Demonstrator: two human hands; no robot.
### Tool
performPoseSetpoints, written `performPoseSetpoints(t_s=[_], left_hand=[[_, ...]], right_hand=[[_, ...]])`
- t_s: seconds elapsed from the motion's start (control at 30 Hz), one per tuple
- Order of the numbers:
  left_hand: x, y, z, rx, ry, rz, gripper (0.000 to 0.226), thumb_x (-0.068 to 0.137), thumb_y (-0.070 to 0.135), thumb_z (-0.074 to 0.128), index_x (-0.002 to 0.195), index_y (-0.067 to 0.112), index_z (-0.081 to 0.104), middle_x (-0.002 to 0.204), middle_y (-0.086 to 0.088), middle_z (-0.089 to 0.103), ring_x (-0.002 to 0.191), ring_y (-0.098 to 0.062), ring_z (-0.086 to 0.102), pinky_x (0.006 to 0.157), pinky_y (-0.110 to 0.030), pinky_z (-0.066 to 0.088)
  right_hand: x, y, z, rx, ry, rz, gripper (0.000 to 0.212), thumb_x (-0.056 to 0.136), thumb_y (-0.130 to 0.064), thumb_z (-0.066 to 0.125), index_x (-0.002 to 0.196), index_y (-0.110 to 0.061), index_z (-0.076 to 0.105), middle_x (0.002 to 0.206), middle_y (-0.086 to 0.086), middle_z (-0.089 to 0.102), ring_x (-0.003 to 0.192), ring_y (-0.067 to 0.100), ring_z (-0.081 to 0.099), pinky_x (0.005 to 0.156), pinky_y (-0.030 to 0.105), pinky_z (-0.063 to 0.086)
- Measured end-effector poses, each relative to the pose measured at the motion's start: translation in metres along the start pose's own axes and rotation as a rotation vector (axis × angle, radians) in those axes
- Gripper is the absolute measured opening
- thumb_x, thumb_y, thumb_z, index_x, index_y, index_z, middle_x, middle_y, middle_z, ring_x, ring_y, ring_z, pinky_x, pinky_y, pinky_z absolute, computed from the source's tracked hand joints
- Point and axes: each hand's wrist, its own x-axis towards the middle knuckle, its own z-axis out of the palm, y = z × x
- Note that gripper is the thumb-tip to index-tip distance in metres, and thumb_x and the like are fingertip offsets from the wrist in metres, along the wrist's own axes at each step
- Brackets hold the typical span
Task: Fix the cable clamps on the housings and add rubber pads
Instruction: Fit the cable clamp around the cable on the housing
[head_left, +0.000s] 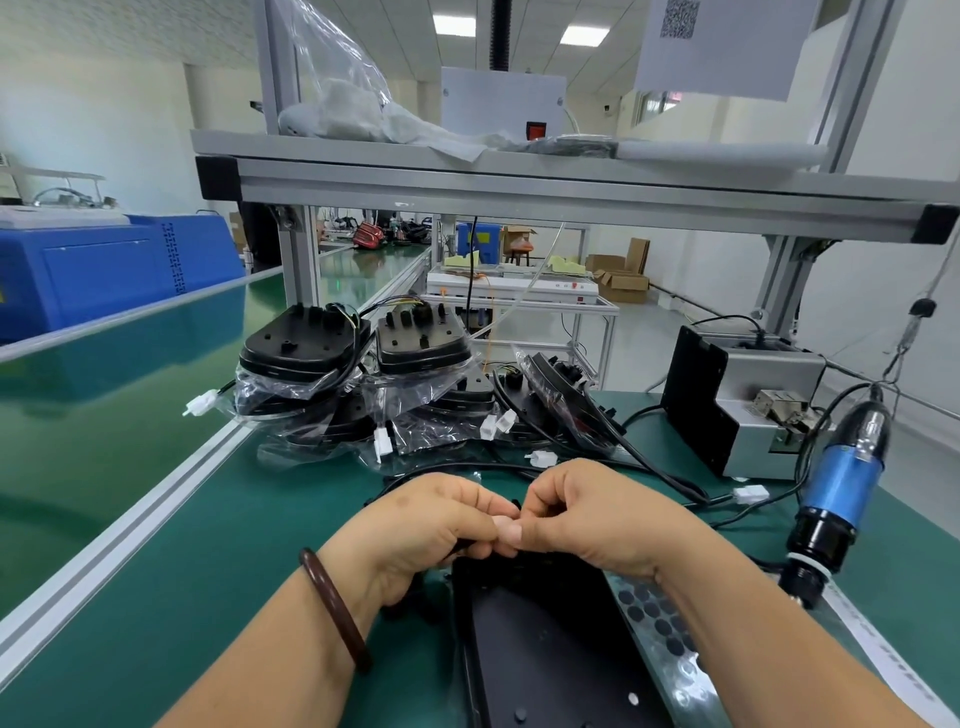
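Status: early-to-mid on this unit, my read. One housing (545, 649) lies flat at the bench (234, 545) near edge. Both hands are curled over its far end: left hand (431, 525) and right hand (587, 519) pinch a small black part (514, 505) between the fingertips. It's probably the cable clamp, but it's too hidden to confirm. Clamp is not screwed down yet, judging by the electric screwdriver (841, 488) idle near the right edge. Can't see any pads on this housing. Left to do: seat clamp, screw, stick pads, then the rest of the pile.

Counts:
- Housings: 1 in work; 3 bagged ones visible on top along the far edge, e.g. bagged housing (301, 343). More are stacked beneath, number unclear.
- Pad sheet (654, 618): 1, just right of the housing. Roughly a dozen black pads show, the rest covered by the right forearm.
- White connectors: at least 5, e.g. connector (750, 492).
- Screwdriver: 1. Screw feeder (743, 405): 1, far right corner.
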Motion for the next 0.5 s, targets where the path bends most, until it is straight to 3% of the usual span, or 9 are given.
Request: performPoseSetpoints(t_s=[0.2, 0.33, 0.5], left_hand=[[0.0011, -0.0003, -0.0003, -0.013, 0.007, -0.010, 0.018, 0.081, 0.004, 0.067, 0.070, 0.017, 0.071, 0.064, -0.002, 0.068, 0.049, 0.001, 0.053, 0.043, -0.009, 0.036], [0.0009, -0.0018, -0.0009, 0.001, 0.057, -0.001, 0.012, 0.084, 0.005, 0.064, 0.091, 0.014, 0.060, 0.066, -0.005, 0.068, 0.052, -0.004, 0.055, 0.052, -0.015, 0.040], [0.0007, -0.0003, -0.0025, 0.074, 0.089, 0.033, 0.010, 0.090, 0.006, 0.055, 0.091, 0.015, 0.052, 0.067, -0.003, 0.069, 0.056, -0.008, 0.055, 0.055, -0.020, 0.038]], right_hand=[[-0.0038, 0.0083, 0.0071, 0.173, 0.058, -0.072, 0.015, 0.078, -0.030, 0.079, 0.078, -0.023, 0.066, 0.063, -0.008, 0.050, 0.062, 0.012, 0.042, 0.062, 0.029, 0.037], [-0.0046, 0.0096, 0.0071, 0.129, 0.050, -0.061, 0.023, 0.079, -0.035, 0.077, 0.079, -0.013, 0.069, 0.065, -0.007, 0.055, 0.060, 0.007, 0.044, 0.061, 0.021, 0.038], [-0.0037, 0.0107, 0.0062, 0.018, 0.016, -0.077, 0.025, 0.088, -0.032, 0.068, 0.082, -0.009, 0.063, 0.074, 0.001, 0.055, 0.067, 0.009, 0.043, 0.064, 0.025, 0.038]])
